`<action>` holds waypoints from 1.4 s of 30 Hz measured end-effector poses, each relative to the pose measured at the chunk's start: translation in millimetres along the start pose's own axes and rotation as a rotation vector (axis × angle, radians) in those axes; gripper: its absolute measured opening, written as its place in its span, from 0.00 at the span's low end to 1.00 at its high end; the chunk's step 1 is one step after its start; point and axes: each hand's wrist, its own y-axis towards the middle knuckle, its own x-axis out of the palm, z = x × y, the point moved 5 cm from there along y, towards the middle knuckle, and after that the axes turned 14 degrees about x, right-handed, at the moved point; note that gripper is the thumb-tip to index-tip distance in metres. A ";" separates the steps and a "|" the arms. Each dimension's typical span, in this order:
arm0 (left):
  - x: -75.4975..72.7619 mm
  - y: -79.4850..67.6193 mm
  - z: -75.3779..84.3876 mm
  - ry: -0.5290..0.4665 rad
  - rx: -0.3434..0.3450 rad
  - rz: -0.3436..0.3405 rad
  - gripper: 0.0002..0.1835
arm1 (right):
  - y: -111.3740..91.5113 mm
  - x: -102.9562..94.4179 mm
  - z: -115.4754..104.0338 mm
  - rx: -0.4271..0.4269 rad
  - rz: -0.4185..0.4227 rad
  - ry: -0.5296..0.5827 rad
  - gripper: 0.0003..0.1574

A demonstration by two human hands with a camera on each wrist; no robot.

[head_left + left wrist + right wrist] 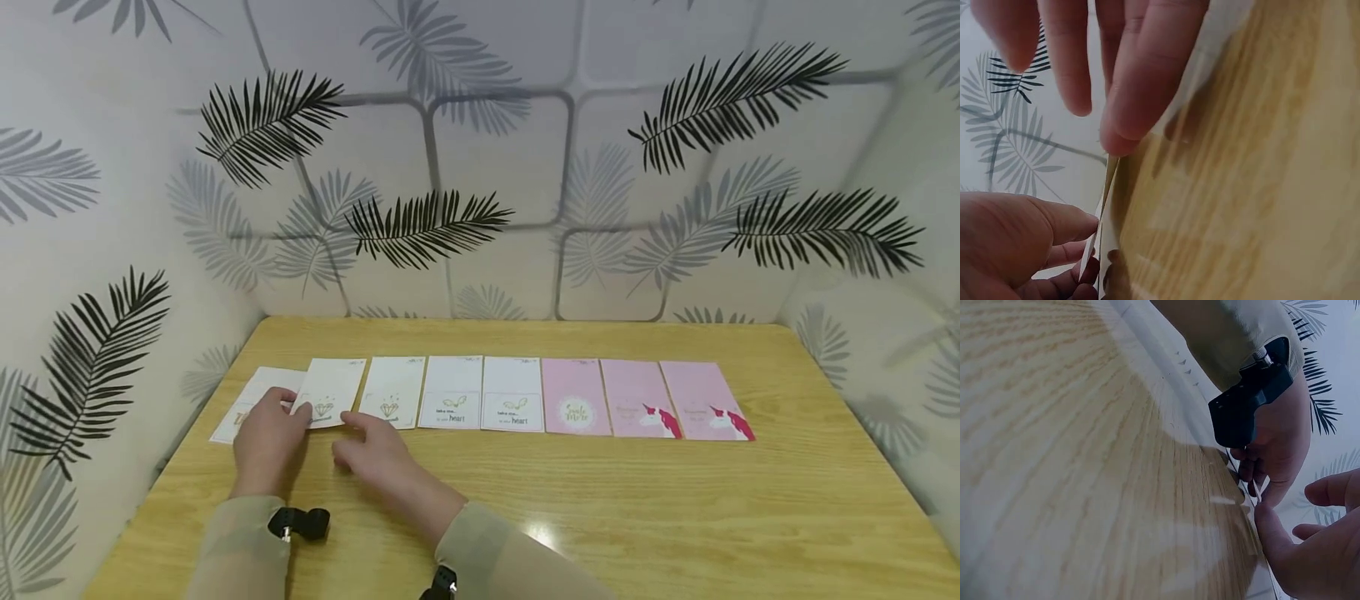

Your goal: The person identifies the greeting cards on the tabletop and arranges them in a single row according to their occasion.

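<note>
My left hand (pixel 272 433) pinches the left edge of a white diamond-print card (pixel 332 385) between thumb and fingers. At its lower right corner, a digit of my right hand (pixel 386 454) touches it, with the other digits apart. In the left wrist view the card (pixel 1089 257) shows as a thin, slightly tilted edge. To its left lies another white card (pixel 258 383) with gold lettering, partly hidden by the left hand. A matching diamond card (pixel 393 383) lies just to the right. The right wrist view shows both hands meeting at the card.
Along the wooden table (pixel 570 500) the row continues with two white "heart" cards (pixel 453 373) (pixel 512 375), a pink card with a round white print (pixel 573 379) and two pink unicorn cards (pixel 633 383) (pixel 690 383). Leaf-patterned covering (pixel 517 275) stands behind the table.
</note>
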 end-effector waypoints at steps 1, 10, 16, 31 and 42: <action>1.0 0.7 0.5 0.016 0.000 -0.002 0.25 | 0.2 -0.3 -0.1 -0.004 -0.003 0.003 0.39; 6.4 2.0 5.7 0.110 -0.007 -0.008 0.24 | 0.3 -1.5 3.4 -0.037 0.023 -0.076 0.39; 2.4 -2.1 11.8 0.141 0.007 0.002 0.24 | 0.3 0.1 5.6 -0.061 0.010 -0.105 0.40; 5.6 4.2 13.6 0.182 0.028 0.026 0.22 | -1.7 -3.5 5.9 -0.141 0.015 -0.075 0.36; 7.5 -1.6 13.0 0.176 0.017 0.027 0.23 | -0.6 -5.0 10.9 -0.122 0.065 -0.070 0.40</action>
